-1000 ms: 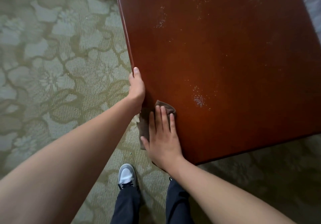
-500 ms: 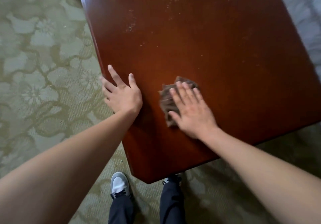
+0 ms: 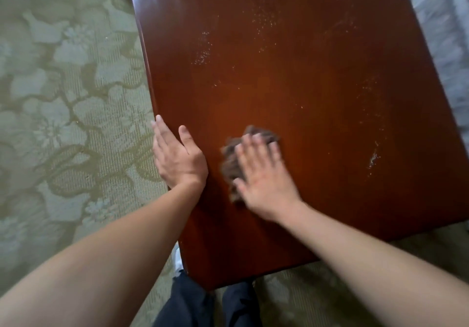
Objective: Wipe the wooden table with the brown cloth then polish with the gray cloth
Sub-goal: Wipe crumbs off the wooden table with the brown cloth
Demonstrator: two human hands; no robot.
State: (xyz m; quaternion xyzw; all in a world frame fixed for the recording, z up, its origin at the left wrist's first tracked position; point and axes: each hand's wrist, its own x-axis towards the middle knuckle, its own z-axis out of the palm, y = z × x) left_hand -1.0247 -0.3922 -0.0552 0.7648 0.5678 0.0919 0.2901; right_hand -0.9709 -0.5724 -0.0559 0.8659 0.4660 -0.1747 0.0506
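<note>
Right hand (image 3: 264, 182), spread flat, presses the brown cloth (image 3: 232, 164) on the bench (image 3: 317, 93); left hand (image 3: 177, 159) rests flat at its left edge. Rub firmly toward the white specks (image 3: 203, 56).

Soft, dim indoor light, a pale sheen on the table (image 3: 317, 98), right hand (image 3: 264, 174) motion-blurred, edges wide-angle bent.

You have nothing to read here. No text, label, brand, number or sign shows on the surface (image 3: 317, 93), on the brown cloth (image 3: 232, 167) or on the patterned carpet (image 3: 63, 98). The cloth is motion-blurred, so any small tag on it can't be made out.
</note>
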